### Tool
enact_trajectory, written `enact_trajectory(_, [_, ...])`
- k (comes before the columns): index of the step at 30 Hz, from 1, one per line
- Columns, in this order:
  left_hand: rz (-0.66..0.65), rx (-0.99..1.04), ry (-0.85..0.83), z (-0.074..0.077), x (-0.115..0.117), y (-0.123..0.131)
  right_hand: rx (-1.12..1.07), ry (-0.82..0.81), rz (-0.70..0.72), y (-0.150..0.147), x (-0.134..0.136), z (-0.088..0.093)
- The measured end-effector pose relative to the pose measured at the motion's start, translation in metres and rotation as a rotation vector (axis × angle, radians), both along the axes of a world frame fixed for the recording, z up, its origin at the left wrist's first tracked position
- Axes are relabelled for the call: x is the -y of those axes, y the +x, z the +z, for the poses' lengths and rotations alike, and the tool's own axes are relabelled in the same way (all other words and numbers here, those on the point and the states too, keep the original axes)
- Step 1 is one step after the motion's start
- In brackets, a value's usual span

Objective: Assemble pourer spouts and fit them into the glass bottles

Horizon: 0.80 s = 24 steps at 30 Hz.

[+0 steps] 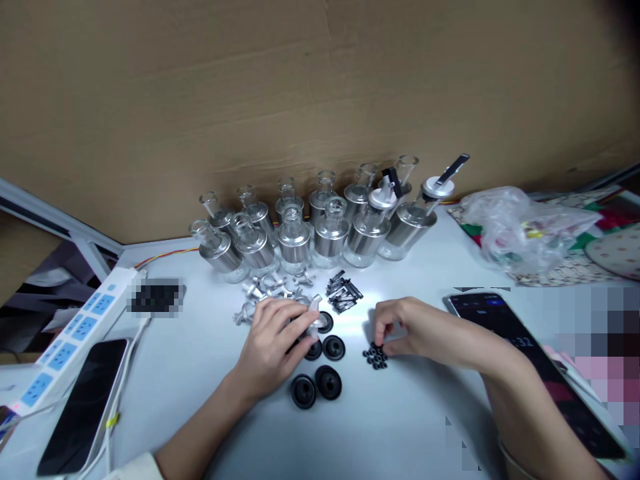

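My left hand (277,340) is closed around a silver pourer spout (314,313) with a black stopper piece under it, above several black rubber stoppers (323,373) on the white table (200,400). My right hand (405,327) pinches down with its fingertips into a small heap of tiny black rings (376,358); whether one is between the fingers is hidden. More silver spouts (265,290) and a pile of black clips (344,293) lie just beyond both hands.
Several glass bottles with silver sleeves (320,227) stand in rows at the back, two fitted with pourers. A power strip (75,327) and a phone (83,400) lie left, another phone (525,360) right, and a crumpled plastic bag (515,227) back right. Cardboard wall behind.
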<state>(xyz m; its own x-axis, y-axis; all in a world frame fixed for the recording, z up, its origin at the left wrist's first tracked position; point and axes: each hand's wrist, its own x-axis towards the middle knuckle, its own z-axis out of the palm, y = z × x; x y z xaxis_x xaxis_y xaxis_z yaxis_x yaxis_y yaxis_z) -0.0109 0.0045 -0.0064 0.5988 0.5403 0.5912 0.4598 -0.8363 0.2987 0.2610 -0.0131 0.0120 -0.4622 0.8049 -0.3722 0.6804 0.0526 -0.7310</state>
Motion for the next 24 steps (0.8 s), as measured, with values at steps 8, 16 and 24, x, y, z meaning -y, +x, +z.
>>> enact_trajectory(8, [-0.015, -0.026, -0.041, -0.001, 0.001, 0.000, -0.003, 0.033, -0.019, 0.001, 0.000, -0.002])
enact_trajectory(16, [-0.037, -0.016, -0.070, 0.003, 0.003, 0.002, -0.082, 0.031, -0.132, -0.002, -0.001, 0.019])
enact_trajectory(24, [-0.060, -0.001, -0.101, 0.003, 0.006, 0.004, -0.470, 0.206, -0.397, -0.038, -0.003, 0.017])
